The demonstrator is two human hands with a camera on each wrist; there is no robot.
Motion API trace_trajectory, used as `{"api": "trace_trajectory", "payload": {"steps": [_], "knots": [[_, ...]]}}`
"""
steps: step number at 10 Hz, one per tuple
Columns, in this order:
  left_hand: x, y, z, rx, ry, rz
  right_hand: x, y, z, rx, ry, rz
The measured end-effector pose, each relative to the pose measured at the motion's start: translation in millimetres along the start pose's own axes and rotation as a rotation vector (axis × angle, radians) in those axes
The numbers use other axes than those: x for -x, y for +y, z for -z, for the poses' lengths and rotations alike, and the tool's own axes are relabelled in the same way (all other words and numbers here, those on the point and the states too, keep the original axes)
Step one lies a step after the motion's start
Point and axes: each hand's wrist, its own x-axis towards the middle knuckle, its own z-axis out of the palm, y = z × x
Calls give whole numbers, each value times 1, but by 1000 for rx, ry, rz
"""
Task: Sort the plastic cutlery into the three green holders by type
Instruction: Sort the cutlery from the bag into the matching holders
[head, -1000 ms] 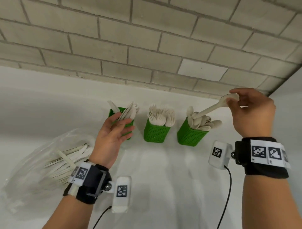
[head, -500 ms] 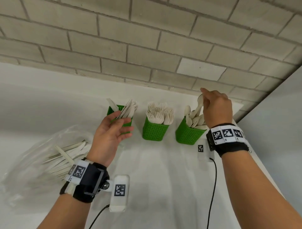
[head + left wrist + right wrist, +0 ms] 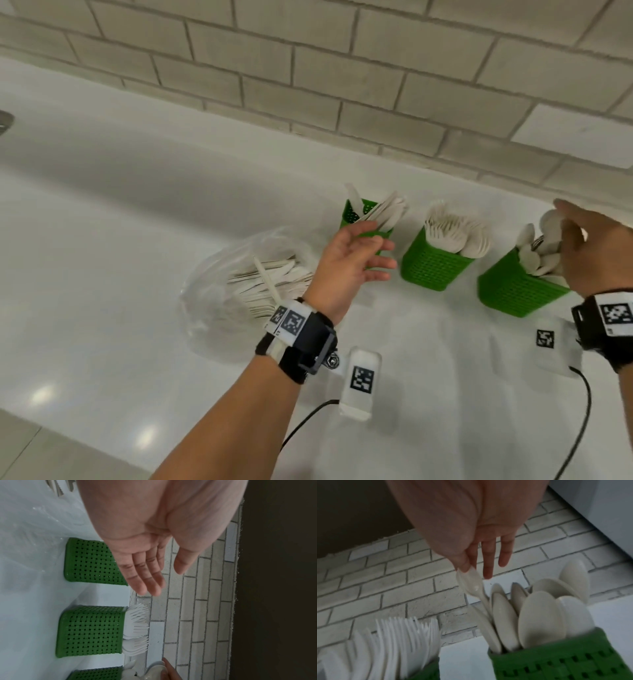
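Spoon [image 3: 471,584] stands in the three-o'clock holder [image 3: 517,291], its bowl pinched by the right hand [image 3: 596,253]. Left hand [image 3: 349,260] hovers empty, fingers straight, before the nine-o'clock holder [image 3: 91,561]. Wristbands [image 3: 291,323] carry square black-and-white codes, no readable words.

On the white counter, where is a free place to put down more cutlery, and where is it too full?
Bare counter lies left of and behind the plastic bag, and in front of the fork holder, between the two wrists. The strip along the brick wall is crowded: knife holder, fork holder and spoon holder stand there, with narrow gaps between.
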Motion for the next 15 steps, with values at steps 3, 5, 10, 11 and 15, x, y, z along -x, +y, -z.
{"api": "trace_trajectory", "payload": {"steps": [3,5,10,11,15], "knots": [[14,29,19,-33,52,-25,11,-14,-18,279,-174,-8],[45,78,96,-424,270,-244,11,-2,-23,273,-232,27],[77,62,149,-1261,271,115,121,-272,-131,-4,-829,861],[84,73,160,-1227,296,90,120,-278,-130,27,-715,1000],[82,72,159,-1157,167,28,126,-302,-141,318,-795,1058]]}}
